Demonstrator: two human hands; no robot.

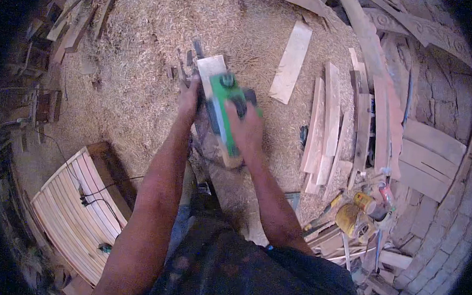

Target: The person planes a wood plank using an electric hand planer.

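A green electric planer (220, 106), slightly blurred, lies tilted along a pale wooden board (212, 66). My right hand (243, 124) is closed around the planer's dark rear handle. The board's far end shows beyond the tool, and its near end (232, 161) sticks out under it. At the board's left edge, my left hand (189, 94) is closed against the wood, its fingertips dim and partly hidden. Just beyond that hand is a dark metal clamp-like piece (182, 64), with a narrow dark bar (198, 46) at the board's far end.
Wood shavings (145, 46) cover the floor. A loose pale board (292, 62) lies ahead to the right, near several stacked curved planks (322, 125). At the lower right are a yellow container (352, 220) and tools. A slatted wooden panel (78, 203) with a black cable stands lower left.
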